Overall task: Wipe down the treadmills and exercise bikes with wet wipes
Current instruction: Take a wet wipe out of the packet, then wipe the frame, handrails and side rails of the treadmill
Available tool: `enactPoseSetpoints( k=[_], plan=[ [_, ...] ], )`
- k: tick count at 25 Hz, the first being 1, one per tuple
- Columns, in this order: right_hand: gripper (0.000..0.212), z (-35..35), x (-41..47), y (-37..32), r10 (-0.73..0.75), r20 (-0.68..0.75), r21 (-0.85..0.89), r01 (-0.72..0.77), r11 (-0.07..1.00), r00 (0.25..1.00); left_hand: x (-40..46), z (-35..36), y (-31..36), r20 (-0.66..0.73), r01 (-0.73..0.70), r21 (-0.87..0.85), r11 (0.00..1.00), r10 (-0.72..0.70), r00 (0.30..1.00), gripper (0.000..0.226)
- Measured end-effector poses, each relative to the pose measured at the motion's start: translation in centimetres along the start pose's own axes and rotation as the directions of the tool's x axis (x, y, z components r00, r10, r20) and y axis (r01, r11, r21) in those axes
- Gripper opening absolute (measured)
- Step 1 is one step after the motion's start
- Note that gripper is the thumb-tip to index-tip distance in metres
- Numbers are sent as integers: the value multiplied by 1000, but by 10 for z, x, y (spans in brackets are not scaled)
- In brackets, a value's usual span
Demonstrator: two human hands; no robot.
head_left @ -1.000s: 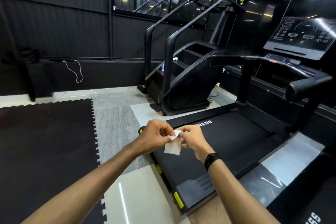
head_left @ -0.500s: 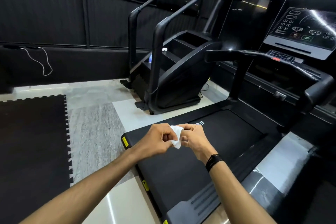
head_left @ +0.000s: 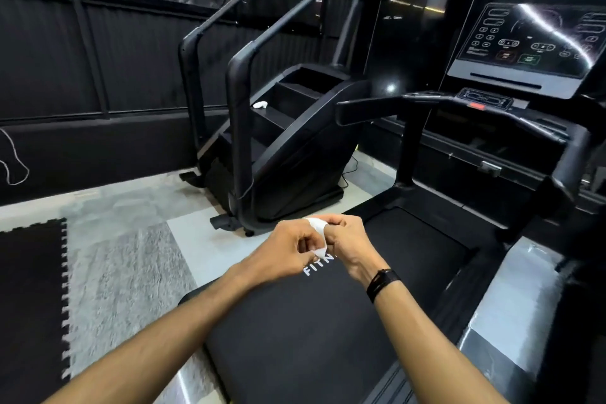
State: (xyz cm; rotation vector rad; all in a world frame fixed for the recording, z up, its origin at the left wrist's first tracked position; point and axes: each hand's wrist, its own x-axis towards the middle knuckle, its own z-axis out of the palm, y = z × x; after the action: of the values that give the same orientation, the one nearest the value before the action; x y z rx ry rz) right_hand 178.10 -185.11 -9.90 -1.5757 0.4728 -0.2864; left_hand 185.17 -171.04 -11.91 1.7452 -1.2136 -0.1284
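While both arms reach forward over the treadmill (head_left: 328, 338) belt, the left hand (head_left: 285, 252) and right hand (head_left: 349, 241) meet, fingers curled and pinching a white wet wipe (head_left: 316, 226) stretched between them above the belt's white lettering. A black band (head_left: 382, 282) circles the right wrist. Behind stands a black stair climber (head_left: 288, 141); the treadmill's console (head_left: 531, 46) rises at right.

My two hands, left (head_left: 288, 249) and right (head_left: 347, 244), meet over the treadmill (head_left: 295, 331) belt, a wipe (head_left: 316, 229) between them; the stair climber (head_left: 282, 141) stands behind, the mat (head_left: 29, 298) left.
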Motion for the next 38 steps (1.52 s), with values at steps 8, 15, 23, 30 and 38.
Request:
enactPoseSetpoints(
  k=[8, 15, 23, 30, 38],
  plan=[
    [36, -54, 97, 29, 113, -110, 85, -104, 991, 988, 104, 38, -81, 108, 63, 15, 998, -64, 992, 25],
    [38, -84, 249, 49, 197, -233, 161, -162, 974, 952, 246, 68, -202, 54, 231, 2, 973, -231, 971, 31],
    [35, -90, 381, -63, 327, -223, 247, -272, 930, 918, 401, -8, -213, 231, 323, -148, 935, -285, 930, 29],
    [27, -132, 431, -180, 212, -201, 171, -179, 969, 956, 514, -52, -165, 244, 246, -185, 952, -198, 949, 31],
    [18, -168, 467, -226, 112, -301, 105, -84, 991, 947, 598, -65, -136, 259, 182, -130, 975, -144, 955, 30]
  ],
)
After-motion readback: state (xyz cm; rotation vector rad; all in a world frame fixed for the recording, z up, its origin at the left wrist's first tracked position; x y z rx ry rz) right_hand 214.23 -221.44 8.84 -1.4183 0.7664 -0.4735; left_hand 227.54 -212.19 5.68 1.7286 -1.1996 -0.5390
